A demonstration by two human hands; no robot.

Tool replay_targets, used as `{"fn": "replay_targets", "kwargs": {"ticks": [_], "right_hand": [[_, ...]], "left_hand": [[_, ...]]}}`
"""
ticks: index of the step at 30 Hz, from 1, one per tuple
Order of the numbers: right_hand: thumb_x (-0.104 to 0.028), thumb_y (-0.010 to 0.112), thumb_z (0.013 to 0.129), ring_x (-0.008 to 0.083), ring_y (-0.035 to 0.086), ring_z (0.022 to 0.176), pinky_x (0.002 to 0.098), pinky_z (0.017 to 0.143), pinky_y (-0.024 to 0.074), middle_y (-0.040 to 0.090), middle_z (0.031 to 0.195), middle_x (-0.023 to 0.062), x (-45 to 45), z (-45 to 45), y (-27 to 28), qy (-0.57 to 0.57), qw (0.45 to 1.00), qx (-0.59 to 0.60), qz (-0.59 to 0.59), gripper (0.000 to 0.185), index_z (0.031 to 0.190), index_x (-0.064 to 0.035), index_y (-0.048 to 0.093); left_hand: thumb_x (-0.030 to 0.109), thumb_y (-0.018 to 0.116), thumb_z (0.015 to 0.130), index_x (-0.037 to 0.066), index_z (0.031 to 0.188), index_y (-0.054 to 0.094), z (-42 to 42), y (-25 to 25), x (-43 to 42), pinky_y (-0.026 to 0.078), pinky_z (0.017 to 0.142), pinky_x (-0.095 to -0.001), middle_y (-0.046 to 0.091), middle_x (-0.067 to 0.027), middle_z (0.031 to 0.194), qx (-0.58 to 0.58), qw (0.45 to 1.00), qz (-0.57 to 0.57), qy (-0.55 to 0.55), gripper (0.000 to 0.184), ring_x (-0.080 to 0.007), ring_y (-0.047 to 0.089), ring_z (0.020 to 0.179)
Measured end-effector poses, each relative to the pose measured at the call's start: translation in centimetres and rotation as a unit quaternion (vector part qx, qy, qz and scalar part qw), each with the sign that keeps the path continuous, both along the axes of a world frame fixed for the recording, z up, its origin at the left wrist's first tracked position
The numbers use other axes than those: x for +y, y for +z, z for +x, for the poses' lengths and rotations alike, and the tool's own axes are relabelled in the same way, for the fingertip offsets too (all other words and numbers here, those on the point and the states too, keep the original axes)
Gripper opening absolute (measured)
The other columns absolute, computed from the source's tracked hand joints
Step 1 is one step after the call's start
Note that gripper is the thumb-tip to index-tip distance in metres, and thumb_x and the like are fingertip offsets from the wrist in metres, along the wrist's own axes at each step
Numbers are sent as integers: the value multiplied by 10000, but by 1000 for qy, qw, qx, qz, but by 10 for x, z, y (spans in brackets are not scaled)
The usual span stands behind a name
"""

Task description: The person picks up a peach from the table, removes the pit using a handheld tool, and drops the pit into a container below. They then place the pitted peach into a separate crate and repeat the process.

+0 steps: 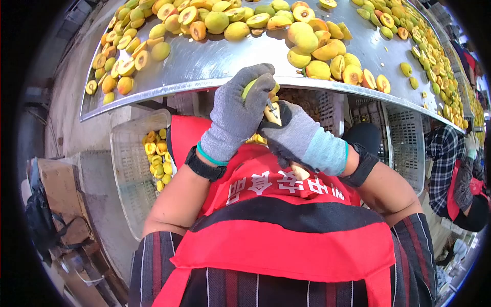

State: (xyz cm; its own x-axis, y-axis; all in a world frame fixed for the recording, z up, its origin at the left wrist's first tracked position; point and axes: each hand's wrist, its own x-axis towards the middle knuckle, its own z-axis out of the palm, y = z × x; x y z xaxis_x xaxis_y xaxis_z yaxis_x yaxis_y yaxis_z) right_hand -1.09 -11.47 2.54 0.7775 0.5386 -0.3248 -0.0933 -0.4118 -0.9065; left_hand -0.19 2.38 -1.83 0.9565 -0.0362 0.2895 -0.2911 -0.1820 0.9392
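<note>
My left hand [234, 110], in a grey glove, is closed around a yellow-green fruit piece [249, 90] just past the metal table's near edge. Right beside it, my right hand [299, 135], also gloved, grips a tool with a pale handle [299, 171] whose end sticks out below the fist. The tool's metal part [272, 108] reaches up to the fruit; its tip is hidden by the left fingers. Both hands are close together above the red apron [286, 187].
Halved yellow fruits [238, 30] lie across the metal table [225, 56]. A white crate [123, 169] with cut fruit stands at the left, other crates [406, 133] under the table at the right. Cardboard boxes [64, 199] are at far left. A person in a checked sleeve [441, 166] is at far right.
</note>
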Motion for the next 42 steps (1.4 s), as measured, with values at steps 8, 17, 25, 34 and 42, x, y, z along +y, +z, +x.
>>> {"fn": "replay_targets", "kwargs": {"ticks": [8,17,25,34,42], "right_hand": [[-156,517,820,172,527,487,287,467,426,539,586,72,-3,2,-10,97,995,-12,32,143,808,-18,551],[-160,550,842,102,449,361,231,352,358,486,526,27,2,-3,-17,-14,979,198,47,157,761,-43,483],[-182,498,894,65,396,383,201,365,312,427,531,-9,-1,-4,-26,-24,925,326,195,162,780,-76,456],[-145,526,888,51,354,381,195,351,284,377,546,-31,-13,-10,-25,-54,850,441,283,127,814,-111,429],[-130,566,792,102,449,382,233,349,354,488,563,25,-22,-7,-29,14,976,188,110,130,835,-30,496]], "left_hand": [[183,522,894,-8,1052,589,11,1,17,484,725,-263,639,-74,900,-56,993,73,-71,257,-117,589,809],[191,536,886,-10,1006,622,13,-22,19,481,692,-256,648,-54,822,2,994,6,-110,249,-94,574,748],[201,541,877,-2,1001,632,20,-26,27,469,713,-239,638,-33,860,91,986,4,-142,254,-98,559,771],[178,580,861,-1,1030,617,2,-19,13,476,690,-229,634,-46,879,103,987,-66,-104,249,-90,580,776],[206,544,880,-8,994,611,4,-4,-8,473,670,-237,631,-47,807,94,991,67,-63,252,-92,577,730]]}}
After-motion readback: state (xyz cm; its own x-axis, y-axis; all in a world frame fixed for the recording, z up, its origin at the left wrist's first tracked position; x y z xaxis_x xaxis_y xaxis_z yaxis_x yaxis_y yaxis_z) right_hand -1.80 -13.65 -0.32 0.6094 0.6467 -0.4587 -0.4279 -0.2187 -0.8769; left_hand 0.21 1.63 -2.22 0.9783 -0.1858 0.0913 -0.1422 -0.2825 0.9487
